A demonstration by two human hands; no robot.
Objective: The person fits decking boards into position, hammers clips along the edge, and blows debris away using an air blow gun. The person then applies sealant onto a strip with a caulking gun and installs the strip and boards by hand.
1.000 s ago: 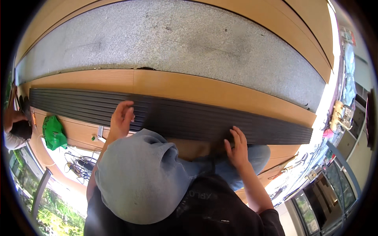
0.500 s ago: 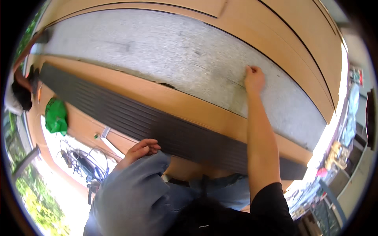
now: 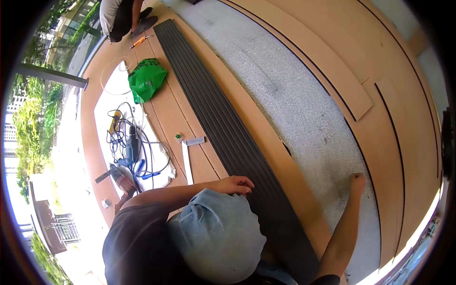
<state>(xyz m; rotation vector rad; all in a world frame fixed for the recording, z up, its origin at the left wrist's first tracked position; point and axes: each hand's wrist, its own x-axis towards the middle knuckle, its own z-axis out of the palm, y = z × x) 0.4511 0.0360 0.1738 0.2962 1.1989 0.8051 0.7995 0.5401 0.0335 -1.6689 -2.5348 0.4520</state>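
My left hand (image 3: 237,186) is open, its fingers loosely curled over my denim-covered knee (image 3: 213,232) beside a long dark grey grooved board (image 3: 213,118). My right hand (image 3: 357,182) is stretched out over the grey speckled floor strip (image 3: 285,85), near the edge of the tan boards (image 3: 380,142); its fingers are closed, and what they may hold is hidden. Beneath the grooved board runs a wide tan board (image 3: 273,156).
A co-worker (image 3: 114,19) crouches at the upper left. On the left lie a green bag (image 3: 145,80), an orange-handled tool (image 3: 140,41), a metal square (image 3: 187,161), a power drill (image 3: 132,147) with tangled cables on a white sheet (image 3: 107,104), and another power tool (image 3: 121,180).
My view has swung left, showing more tools and the co-worker. My right hand has moved from the grooved board out onto the floor strip. My left hand has settled over my knee.
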